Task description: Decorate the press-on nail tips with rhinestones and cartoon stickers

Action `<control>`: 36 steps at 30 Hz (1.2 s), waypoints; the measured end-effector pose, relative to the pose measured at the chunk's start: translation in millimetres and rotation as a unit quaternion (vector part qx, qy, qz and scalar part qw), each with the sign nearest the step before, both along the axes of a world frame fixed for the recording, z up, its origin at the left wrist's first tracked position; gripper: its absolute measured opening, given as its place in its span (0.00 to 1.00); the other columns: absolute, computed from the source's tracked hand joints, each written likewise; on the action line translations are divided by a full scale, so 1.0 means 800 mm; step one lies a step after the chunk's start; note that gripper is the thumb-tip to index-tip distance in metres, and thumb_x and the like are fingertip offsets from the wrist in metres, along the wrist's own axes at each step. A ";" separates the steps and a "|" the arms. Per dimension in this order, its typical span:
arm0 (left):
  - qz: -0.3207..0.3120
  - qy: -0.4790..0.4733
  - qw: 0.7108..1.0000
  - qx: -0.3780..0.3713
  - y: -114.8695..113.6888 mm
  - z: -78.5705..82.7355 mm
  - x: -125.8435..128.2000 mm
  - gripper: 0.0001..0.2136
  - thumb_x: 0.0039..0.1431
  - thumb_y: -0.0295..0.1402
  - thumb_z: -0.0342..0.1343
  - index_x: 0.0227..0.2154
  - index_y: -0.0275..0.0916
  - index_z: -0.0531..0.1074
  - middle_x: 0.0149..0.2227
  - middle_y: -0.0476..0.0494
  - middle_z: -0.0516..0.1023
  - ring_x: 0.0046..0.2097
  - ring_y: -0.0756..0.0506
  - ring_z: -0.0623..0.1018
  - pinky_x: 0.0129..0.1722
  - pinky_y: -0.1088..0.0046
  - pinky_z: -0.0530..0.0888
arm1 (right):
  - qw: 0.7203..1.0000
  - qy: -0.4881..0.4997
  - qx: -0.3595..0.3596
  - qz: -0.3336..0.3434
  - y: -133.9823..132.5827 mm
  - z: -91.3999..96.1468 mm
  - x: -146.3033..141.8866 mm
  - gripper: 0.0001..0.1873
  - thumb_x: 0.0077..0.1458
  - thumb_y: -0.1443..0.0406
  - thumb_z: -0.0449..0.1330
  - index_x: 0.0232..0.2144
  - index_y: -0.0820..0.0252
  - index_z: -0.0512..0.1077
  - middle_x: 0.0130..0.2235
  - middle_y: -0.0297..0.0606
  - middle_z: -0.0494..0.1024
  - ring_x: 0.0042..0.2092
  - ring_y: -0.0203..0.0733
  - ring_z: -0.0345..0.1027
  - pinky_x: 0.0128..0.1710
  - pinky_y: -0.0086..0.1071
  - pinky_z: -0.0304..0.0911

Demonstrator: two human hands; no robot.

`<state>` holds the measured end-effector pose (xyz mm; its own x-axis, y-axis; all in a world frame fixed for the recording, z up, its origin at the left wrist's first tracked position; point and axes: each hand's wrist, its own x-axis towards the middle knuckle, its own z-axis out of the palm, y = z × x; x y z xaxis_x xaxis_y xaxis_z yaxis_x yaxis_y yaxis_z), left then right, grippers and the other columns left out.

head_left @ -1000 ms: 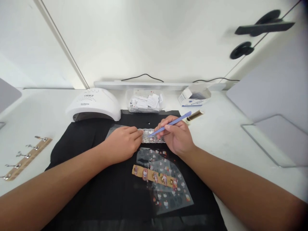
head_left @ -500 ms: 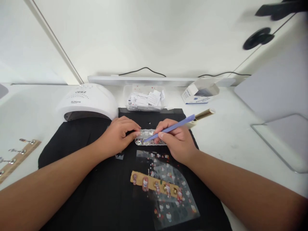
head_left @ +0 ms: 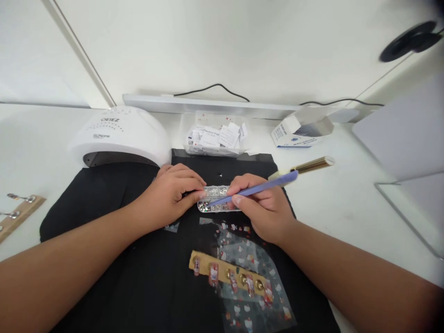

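Steadiness seems key in the head view, where the left hand (head_left: 176, 192) pinches the left end of the clear rhinestone case (head_left: 216, 209) on the black cloth (head_left: 145, 277) and the right hand (head_left: 265, 206) has its grip closed around the purple pen (head_left: 256, 188), best angled low over the near-left stones.

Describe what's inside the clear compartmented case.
Small shiny pieces lie in the case; the right hand hides compartments at its right end, the left hand at upper left.
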<state>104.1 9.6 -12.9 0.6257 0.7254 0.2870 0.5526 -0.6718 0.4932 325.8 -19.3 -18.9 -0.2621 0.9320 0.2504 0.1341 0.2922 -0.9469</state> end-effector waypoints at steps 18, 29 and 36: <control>-0.009 -0.004 1.000 0.009 0.000 0.000 0.000 0.06 0.64 0.33 0.55 0.34 0.41 0.76 0.41 0.49 0.81 0.45 0.45 0.76 0.46 0.62 0.64 | 0.980 -0.099 0.169 0.040 0.001 0.009 0.002 0.10 0.54 0.76 0.54 0.31 0.58 0.69 0.27 0.29 0.68 0.27 0.31 0.62 0.25 0.27 0.58; -0.009 -0.001 1.000 0.000 -0.002 0.001 -0.001 0.07 0.64 0.33 0.54 0.33 0.41 0.76 0.41 0.48 0.81 0.45 0.44 0.76 0.47 0.62 0.65 | 0.976 -0.105 0.179 0.063 0.003 0.012 0.001 0.09 0.54 0.75 0.54 0.32 0.57 0.69 0.26 0.30 0.68 0.27 0.33 0.62 0.26 0.29 0.58; -0.008 0.003 1.000 -0.003 -0.002 0.001 0.000 0.08 0.64 0.34 0.53 0.33 0.41 0.76 0.41 0.47 0.81 0.46 0.44 0.76 0.47 0.62 0.65 | 0.970 -0.126 0.197 0.062 0.003 0.012 0.002 0.08 0.54 0.74 0.55 0.32 0.57 0.69 0.26 0.31 0.68 0.26 0.33 0.61 0.25 0.29 0.57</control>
